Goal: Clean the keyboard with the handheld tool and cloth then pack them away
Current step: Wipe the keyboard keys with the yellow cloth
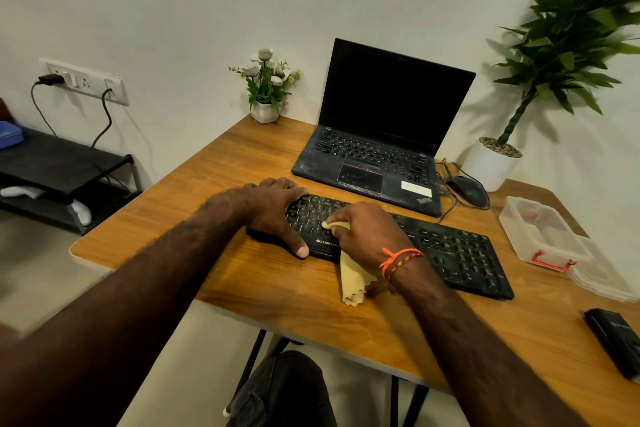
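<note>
keyboard [450,253] mid-table, 6 o'clock of laptop [377,149] | left hand [273,211] flat, fingers straight, pressing its left end | right hand [367,232] pinching yellow cloth [351,277] on keys

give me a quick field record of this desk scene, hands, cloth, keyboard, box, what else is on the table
left hand: rests on the keyboard's left end, thumb over its front edge
right hand: grips the cloth, pressing it on the keys
cloth: yellow, tail hangs onto the table
keyboard: black, lies in front of the laptop
laptop: open, screen dark
box: clear plastic, open, red latch, right of the keyboard
lid: beside the box
mouse: right of the laptop
black device: at the table's right edge, cannot identify
</note>
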